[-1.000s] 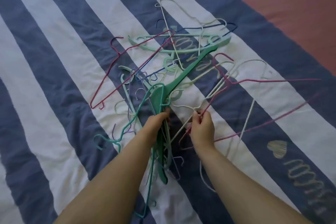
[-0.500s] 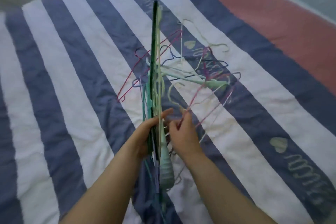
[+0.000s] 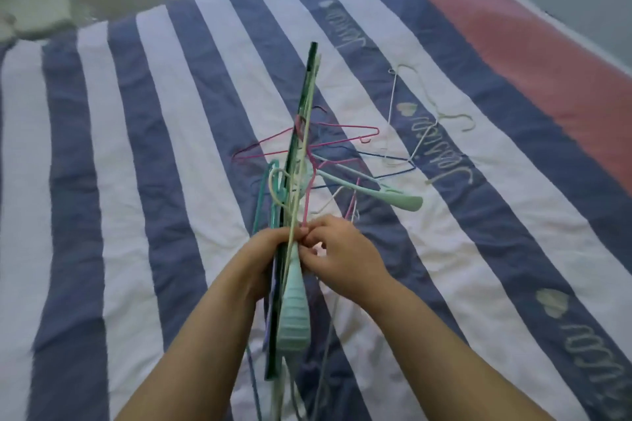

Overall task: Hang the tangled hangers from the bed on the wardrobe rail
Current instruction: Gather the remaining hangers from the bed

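Striped blue-and-white bedspread w/ pink band (image 3: 533,55) below both hands. Left hand (image 3: 265,256) clenched round bundle of mixed plastic and thin wire hangers (image 3: 297,181), held edge-on, lifted off bed. Right hand (image 3: 337,249) pinching pink wire strands just right of left. Pale wire hanger (image 3: 415,143) lying loose on cover, well beyond right hand. Likely light, springy, snag-prone; wire slippery, hooks catch. Best hold prob. at necks below hooks, tight, w/ stiff mint plastic hanger (image 3: 292,311) as spine.

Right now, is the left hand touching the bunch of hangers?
Touching. The head view shows the left hand with its fingers wrapped around the bunch of hangers, holding it up off the bed.
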`<state>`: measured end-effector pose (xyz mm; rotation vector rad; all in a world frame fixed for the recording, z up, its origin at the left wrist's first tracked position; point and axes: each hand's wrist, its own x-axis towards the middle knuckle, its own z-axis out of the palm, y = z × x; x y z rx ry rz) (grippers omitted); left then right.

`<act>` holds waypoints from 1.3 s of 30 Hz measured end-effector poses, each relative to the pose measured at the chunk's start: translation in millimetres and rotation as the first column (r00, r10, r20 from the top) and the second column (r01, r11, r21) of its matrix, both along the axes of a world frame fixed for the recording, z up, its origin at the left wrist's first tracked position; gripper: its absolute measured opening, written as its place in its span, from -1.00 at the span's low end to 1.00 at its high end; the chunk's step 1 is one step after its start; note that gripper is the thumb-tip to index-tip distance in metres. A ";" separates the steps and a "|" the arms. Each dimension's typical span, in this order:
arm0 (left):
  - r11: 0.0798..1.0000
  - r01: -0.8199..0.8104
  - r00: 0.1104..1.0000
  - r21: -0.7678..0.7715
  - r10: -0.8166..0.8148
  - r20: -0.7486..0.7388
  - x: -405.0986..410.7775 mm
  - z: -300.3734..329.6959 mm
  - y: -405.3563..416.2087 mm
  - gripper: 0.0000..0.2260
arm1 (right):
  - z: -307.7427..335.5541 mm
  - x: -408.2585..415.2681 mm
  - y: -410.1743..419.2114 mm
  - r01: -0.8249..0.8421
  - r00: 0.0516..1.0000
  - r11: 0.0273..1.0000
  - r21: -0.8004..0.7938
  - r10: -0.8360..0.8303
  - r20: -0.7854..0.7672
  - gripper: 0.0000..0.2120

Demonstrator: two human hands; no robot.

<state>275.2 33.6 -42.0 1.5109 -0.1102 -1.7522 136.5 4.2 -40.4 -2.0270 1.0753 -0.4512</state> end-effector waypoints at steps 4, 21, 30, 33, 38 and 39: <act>1.000 0.004 0.961 -0.028 0.004 0.277 -5.7 -2.1 -37.3 -0.92 | -9.1 -11.5 -11.5 0.244 0.878 0.936 0.252 -0.324 0.352 -0.86; 0.962 -0.132 0.950 0.241 0.054 0.307 38.1 -115.0 -46.1 -0.94 | -150.4 -5.9 -249.8 0.477 0.845 0.822 0.310 -0.333 -0.419 -0.49; 0.937 -0.214 0.945 0.275 0.129 0.299 58.7 -159.3 -34.8 -0.83 | -181.9 29.1 -272.4 -0.081 0.681 0.996 0.041 0.086 -0.727 -0.55; 0.923 -0.273 0.942 0.271 0.199 0.269 59.3 -168.3 -31.4 -0.86 | -191.2 28.5 -269.2 -0.061 0.648 0.998 -0.034 0.014 -0.761 -0.64; 0.899 -0.350 0.930 0.263 0.301 0.209 63.4 -181.0 -41.2 -0.91 | -216.1 25.8 -264.5 0.243 0.711 0.963 -0.119 -0.260 -0.653 -0.35; 0.895 -0.357 0.930 0.267 0.313 0.195 64.8 -183.7 -43.8 -0.90 | -218.1 28.9 -266.4 0.310 0.729 0.950 -0.027 -0.256 -0.635 -0.36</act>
